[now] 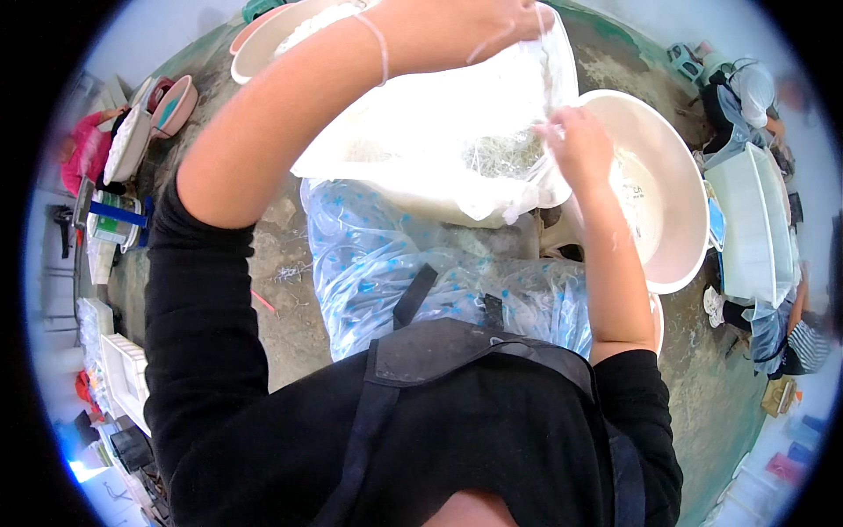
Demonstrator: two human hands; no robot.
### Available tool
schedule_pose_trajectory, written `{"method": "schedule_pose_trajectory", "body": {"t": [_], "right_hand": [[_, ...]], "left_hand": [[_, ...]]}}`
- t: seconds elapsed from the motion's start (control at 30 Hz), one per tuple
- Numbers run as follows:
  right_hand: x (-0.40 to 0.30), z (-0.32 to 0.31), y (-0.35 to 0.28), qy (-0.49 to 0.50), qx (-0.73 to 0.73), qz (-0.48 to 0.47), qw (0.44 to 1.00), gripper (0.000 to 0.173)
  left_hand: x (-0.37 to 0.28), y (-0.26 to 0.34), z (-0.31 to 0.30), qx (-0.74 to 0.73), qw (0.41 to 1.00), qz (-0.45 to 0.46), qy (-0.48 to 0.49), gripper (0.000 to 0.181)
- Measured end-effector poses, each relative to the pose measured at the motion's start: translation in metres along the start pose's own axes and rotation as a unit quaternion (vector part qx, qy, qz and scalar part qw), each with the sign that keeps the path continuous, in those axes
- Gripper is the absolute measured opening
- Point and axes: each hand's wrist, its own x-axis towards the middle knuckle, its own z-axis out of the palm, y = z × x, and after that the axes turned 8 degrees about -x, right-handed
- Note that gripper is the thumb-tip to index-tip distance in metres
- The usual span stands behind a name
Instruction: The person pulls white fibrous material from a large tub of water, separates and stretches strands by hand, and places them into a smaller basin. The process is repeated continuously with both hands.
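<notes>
My left hand [507, 29] reaches across the far side of a white plastic tub [395, 172], its fingertips pinching a thin, wet-looking whitish strand [545, 72]. That strand runs down to my right hand [579, 138], whose fingers are closed on its lower part above the tub's right rim. Glare washes out most of the tub's inside. Near the right hand a tangle of translucent strands [500, 155] shows in it, and whitish pieces [490, 205] hang over the near rim. White strands also cling to my left wrist and hand.
A round cream basin [681, 197] stands right of the tub, another basin [253, 56] with white contents beyond my left arm. A clear blue-patterned plastic apron [369, 263] covers my lap. People work at both sides, near a white rectangular tub [744, 224] at right.
</notes>
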Motion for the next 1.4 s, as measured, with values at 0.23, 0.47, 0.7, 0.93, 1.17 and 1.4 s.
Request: {"method": "schedule_pose_trajectory", "body": {"t": [0.23, 0.47, 0.7, 0.93, 1.17, 1.4], "right_hand": [[-0.044, 0.021, -0.067, -0.119, -0.051, -0.209, 0.969, 0.021], [-0.008, -0.004, -0.036, -0.269, 0.444, 0.052, 0.853, 0.018], [0.001, -0.014, -0.052, -0.226, 0.027, -0.142, 0.963, 0.014], [-0.037, 0.015, -0.07, -0.173, -0.011, -0.183, 0.968, 0.02], [0.054, -0.067, -0.023, -0.223, 0.655, 0.098, 0.715, 0.021], [0.104, -0.154, -0.028, -0.042, 0.518, 0.061, 0.852, 0.016]], "left_hand": [[-0.013, -0.033, 0.031, 0.057, 0.985, 0.032, -0.158, 0.016], [-0.05, -0.068, 0.053, -0.377, 0.885, -0.221, -0.16, 0.021], [-0.025, -0.055, 0.055, -0.702, 0.452, -0.55, -0.016, 0.022], [-0.033, -0.058, 0.057, -0.637, 0.5, -0.586, 0.033, 0.022], [-0.02, -0.044, 0.054, -0.56, 0.636, -0.523, 0.091, 0.023], [-0.003, 0.004, 0.049, -0.747, 0.579, -0.326, -0.003, 0.037]]}}
